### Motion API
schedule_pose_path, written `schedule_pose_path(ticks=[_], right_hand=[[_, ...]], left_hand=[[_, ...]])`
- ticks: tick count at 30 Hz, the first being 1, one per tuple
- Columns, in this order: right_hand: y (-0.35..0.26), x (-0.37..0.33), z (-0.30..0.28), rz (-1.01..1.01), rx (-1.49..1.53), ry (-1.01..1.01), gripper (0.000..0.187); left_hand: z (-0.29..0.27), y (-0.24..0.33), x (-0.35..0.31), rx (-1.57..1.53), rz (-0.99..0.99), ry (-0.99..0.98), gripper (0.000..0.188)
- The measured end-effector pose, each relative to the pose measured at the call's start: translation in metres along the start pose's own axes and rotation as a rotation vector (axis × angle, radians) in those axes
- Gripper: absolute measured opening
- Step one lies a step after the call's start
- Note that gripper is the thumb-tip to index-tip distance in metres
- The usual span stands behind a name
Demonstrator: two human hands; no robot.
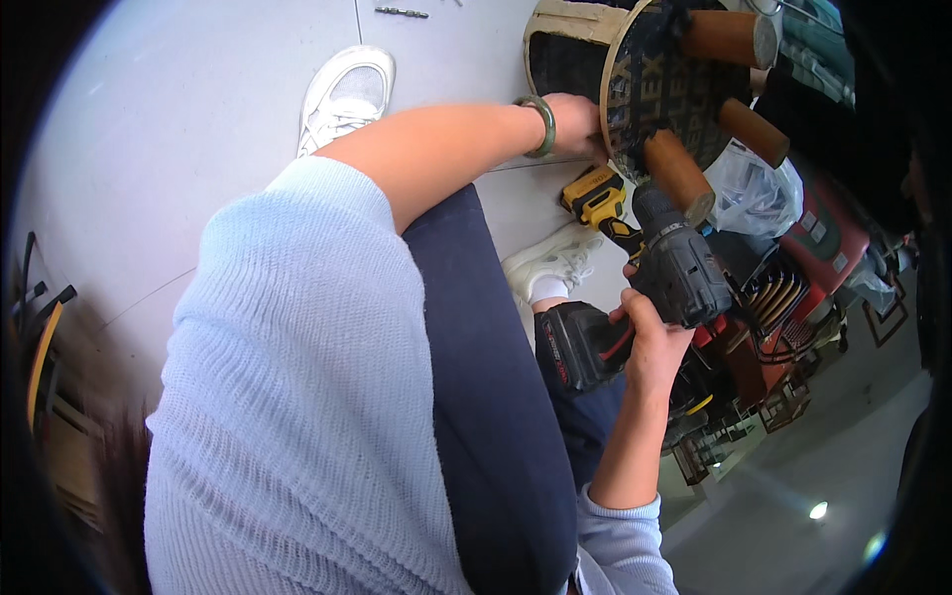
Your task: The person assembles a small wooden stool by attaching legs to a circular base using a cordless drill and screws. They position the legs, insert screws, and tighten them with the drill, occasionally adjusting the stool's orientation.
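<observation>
Two hands share the work on a round stool (645,89) that lies tipped on its side on the floor (178,129), its wooden legs (679,174) pointing toward the person. The right hand (650,342) is clenched around the grip of a black drill (674,263), aimed at the base of one leg. The left hand (573,124) grasps the stool's rim, apparently to steady it. A yellow tool (593,196) lies just below, beside a white shoe (550,266).
</observation>
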State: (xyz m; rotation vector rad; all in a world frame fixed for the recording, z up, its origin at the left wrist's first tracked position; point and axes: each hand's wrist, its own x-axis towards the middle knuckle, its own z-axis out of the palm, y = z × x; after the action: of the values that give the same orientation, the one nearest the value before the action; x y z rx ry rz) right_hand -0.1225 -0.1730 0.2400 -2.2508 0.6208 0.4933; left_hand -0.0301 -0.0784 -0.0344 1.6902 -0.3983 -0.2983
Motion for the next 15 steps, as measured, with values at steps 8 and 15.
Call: schedule_pose_path(ticks=[8,15], right_hand=[[-0.015,0.002,-0.003,0.054,0.015,-0.054,0.038],[-0.042,-0.023,0.014,-0.059,-0.106,-0.09,0.044]], left_hand=[[-0.02,0.012,-0.01,0.014,0.085,-0.006,0.035],[-0.074,0.008,-0.048,0.011,0.095,-0.124,0.037]])
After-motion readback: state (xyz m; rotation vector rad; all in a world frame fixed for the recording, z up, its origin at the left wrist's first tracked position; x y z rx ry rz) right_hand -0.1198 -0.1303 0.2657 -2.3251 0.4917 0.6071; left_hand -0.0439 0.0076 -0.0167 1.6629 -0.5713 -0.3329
